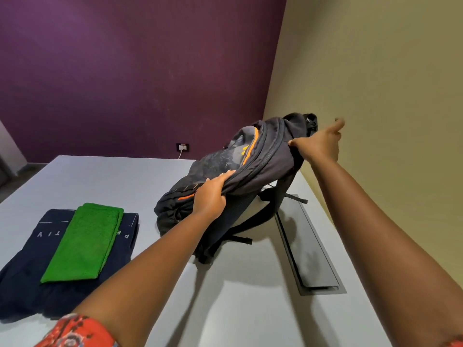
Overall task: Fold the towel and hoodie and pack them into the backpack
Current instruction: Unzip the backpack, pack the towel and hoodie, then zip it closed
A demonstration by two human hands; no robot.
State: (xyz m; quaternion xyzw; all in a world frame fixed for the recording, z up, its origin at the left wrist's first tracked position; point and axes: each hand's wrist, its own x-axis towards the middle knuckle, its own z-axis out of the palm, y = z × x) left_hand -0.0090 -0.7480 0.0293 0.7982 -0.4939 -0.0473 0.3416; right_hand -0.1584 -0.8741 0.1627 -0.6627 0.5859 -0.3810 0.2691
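While both arms stretch forward, left grip [213,194] and right grip [317,144] clamped on limp dark backpack [265,156], fuzzy green towel [85,241] folded flat on navy hoodie [22,284]

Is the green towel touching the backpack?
Apart. The head view shows the green towel lying on the folded hoodie, with bare table between it and the backpack.

towel [84,242] on folded hoodie [22,279] at table [238,309] left, backpack [225,176] to their right
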